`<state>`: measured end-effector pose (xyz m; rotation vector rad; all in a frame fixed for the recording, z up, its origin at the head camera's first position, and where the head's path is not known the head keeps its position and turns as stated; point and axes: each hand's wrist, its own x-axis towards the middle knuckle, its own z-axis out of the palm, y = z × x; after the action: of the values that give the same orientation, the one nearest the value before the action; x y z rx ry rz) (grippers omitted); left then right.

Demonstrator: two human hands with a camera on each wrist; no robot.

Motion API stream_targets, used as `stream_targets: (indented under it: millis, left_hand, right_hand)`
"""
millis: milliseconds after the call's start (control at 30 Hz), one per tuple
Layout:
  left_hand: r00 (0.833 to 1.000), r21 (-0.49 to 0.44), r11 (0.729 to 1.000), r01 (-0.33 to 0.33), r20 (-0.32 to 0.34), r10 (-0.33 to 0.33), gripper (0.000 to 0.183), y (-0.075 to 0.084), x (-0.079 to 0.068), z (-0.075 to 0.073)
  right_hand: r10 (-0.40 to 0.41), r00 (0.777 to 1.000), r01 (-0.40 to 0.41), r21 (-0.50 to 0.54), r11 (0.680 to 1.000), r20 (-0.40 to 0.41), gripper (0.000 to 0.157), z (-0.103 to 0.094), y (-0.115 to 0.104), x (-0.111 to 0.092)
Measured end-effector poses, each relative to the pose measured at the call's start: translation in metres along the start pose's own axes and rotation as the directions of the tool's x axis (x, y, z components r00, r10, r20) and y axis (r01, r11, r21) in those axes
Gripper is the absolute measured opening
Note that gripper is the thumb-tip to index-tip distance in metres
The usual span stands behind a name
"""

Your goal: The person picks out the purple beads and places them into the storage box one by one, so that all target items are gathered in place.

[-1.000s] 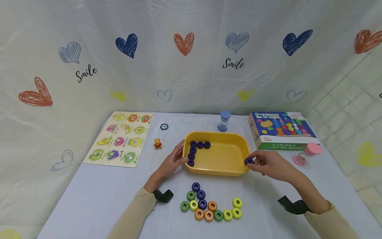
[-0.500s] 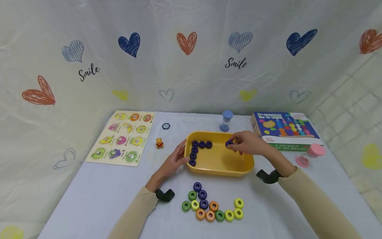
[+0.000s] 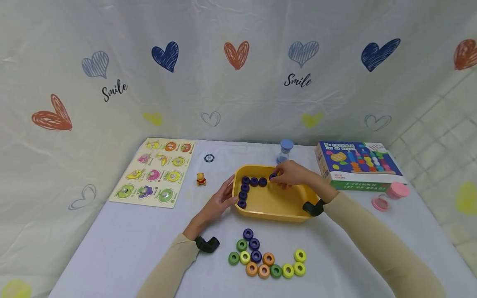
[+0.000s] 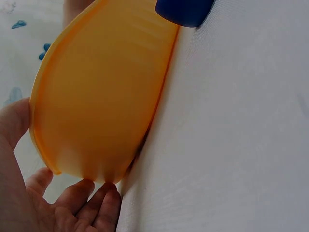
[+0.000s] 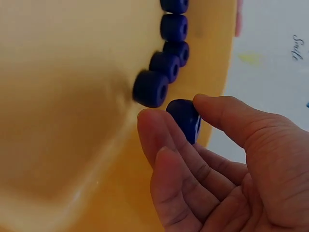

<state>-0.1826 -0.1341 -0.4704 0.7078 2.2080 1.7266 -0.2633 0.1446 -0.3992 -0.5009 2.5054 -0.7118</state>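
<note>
My left hand (image 3: 218,203) holds the left end of a yellow tray (image 3: 275,215), with its fingertips against the outer wall and its thumb at the rim, as the left wrist view (image 4: 82,208) shows. Dark purple ring beads (image 3: 254,182) form an L inside the tray, along its left side and far side. Over the far side my right hand (image 3: 293,173) pinches another purple bead (image 5: 183,118) between thumb and fingers. In the right wrist view this bead is tilted, just beside the end of the row (image 5: 150,89).
Several purple, green, yellow and orange beads (image 3: 263,271) lie in front of the tray. Around it are a fruit board (image 3: 152,174), a bear figurine (image 3: 201,179), a round chip (image 3: 209,158), a blue hourglass (image 3: 286,145), a bead-set box (image 3: 359,163) and a pink-capped object (image 3: 397,190).
My right hand has carried the purple bead from the tray's right edge leftward to the end of the far row. The left hand keeps its hold on the tray.
</note>
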Motion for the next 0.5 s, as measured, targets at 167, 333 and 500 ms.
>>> stream_targets:
  millis: [167, 333, 500]
  left_hand:
    - [1.0, 0.001, 1.0, 0.002, 0.003, -0.002, 0.068, -0.002, 0.001, -0.001]
    - [1.0, 0.013, 1.0, -0.003, 0.002, 0.003, 0.068, -0.003, 0.002, 0.0]
    - [1.0, 0.018, 1.0, -0.008, 0.001, 0.008, 0.068, -0.004, 0.002, -0.002]
  right_hand:
    - [-0.001, 1.0, 0.003, -0.075, 0.997, 0.02, 0.029, 0.008, -0.002, 0.012]
    - [0.046, 0.998, -0.038, -0.199, 0.979, 0.032, 0.025, 0.014, -0.005, 0.016]
    - [0.071, 0.997, -0.065, -0.206, 0.976, 0.024, 0.021, 0.016, -0.007, 0.019]
